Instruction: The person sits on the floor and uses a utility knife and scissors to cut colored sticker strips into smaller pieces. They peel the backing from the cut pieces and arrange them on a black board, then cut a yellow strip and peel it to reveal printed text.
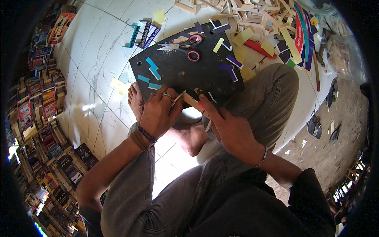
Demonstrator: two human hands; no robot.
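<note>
Far out beyond the left hand, rows of small printed pieces stack up, bent by the lens and cut off at the rim, their details hard to make out. Up and ahead of the left hand, teal strips lie on the black board. And here's the left hand, ring on, fingers curled in close, pinching the near end of the pale wooden frame! That frame sits right between the two hands, over the board's near edge, its corner pointing away from the body. How the left fingertips meet the wood is hidden behind the knuckles. Straight ahead of both hands, scissors rest on the board, handles to the right. Now the right hand: index finger stretched along the frame's other side, a small red patch by its tip, the grip narrow; the fingers underneath are out of sight. Ahead of that hand lie purple strips, and farther off a heap of wooden pieces, cut off above. Well out to the right, crumpled clear plastic blurs toward the dark rim.
</note>
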